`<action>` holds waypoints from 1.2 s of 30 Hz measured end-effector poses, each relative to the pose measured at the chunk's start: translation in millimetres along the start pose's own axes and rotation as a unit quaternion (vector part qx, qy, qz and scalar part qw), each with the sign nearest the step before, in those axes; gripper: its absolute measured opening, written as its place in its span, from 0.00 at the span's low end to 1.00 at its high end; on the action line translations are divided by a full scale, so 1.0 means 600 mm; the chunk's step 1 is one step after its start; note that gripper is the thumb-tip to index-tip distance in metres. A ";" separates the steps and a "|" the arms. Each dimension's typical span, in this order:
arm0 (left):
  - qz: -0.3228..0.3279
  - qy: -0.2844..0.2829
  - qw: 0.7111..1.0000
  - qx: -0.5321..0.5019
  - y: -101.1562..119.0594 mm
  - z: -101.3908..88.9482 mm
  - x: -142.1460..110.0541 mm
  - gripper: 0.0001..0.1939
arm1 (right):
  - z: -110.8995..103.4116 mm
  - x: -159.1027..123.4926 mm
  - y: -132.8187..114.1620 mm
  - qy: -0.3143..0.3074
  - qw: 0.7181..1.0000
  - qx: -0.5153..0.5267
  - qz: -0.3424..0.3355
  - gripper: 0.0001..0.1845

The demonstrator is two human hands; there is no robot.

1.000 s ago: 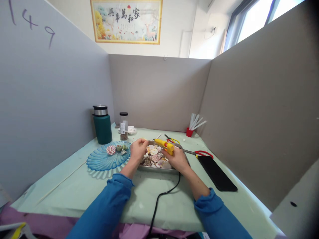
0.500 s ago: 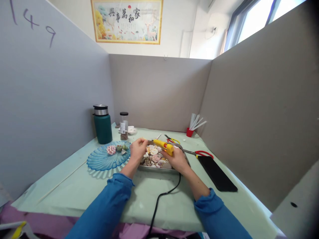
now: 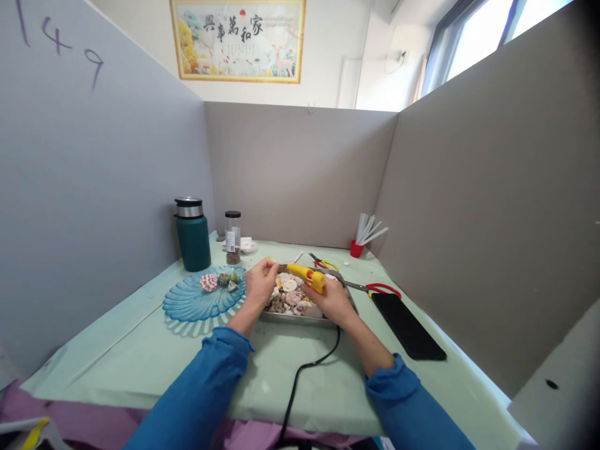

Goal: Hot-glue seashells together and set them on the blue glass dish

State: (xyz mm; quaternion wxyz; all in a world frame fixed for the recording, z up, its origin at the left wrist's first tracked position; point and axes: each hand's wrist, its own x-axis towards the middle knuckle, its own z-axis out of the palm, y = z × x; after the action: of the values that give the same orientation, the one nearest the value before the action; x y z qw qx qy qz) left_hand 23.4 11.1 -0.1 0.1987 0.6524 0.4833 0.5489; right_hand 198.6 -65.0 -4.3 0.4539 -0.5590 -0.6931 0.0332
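Note:
In my right hand (image 3: 334, 302) is a yellow hot glue gun (image 3: 307, 275), its tip pointing left toward my other hand. A black cord (image 3: 300, 369) runs from below my right hand to the table's front edge. My left hand (image 3: 260, 284) is closed in a pinch near the gun's tip; a small pale bit shows at its fingertips, too small to name. Beneath both hands sits a metal tray (image 3: 295, 320) full of mixed seashells (image 3: 291, 294). Left of it, a blue scalloped glass plate (image 3: 187, 306) carries a striped scallop shell (image 3: 209, 282) and several small greenish shells (image 3: 225, 279).
A teal bottle (image 3: 193, 240) and a black-lidded jar (image 3: 233, 237) stand back left. Behind and right of the tray lie yellow-and-red pliers (image 3: 327, 264), red-handled scissors (image 3: 384, 289) and a black phone (image 3: 409, 326). A red cup (image 3: 357, 249) holds white glue sticks (image 3: 368, 230). Grey partitions (image 3: 300, 175) enclose the table.
The glue gun has shifted very slightly left, toward my left hand. Otherwise both hands keep nearly the same pose, and the objects on the table stay where they were.

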 end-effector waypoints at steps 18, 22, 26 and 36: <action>-0.021 -0.034 0.999 -0.018 -0.005 0.003 0.001 0.12 | -0.001 0.000 -0.003 -0.002 1.000 0.018 -0.001 0.15; -0.021 -0.037 0.999 -0.015 -0.004 0.002 0.001 0.12 | 0.001 0.000 0.001 0.027 0.999 0.021 0.026 0.16; -0.020 -0.045 0.999 -0.012 -0.003 0.002 0.001 0.13 | 0.005 0.001 0.009 0.057 0.997 0.035 0.041 0.17; -0.038 -0.036 0.998 -0.039 -0.004 0.001 0.003 0.12 | 0.000 0.000 -0.003 -0.015 1.000 0.024 0.008 0.14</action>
State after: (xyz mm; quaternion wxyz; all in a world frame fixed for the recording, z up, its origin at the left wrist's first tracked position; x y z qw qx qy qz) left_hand 22.5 13.7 -1.6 0.2621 0.6446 0.4789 0.5352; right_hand 197.5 -65.7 -3.6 0.4565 -0.5527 -0.6945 0.0616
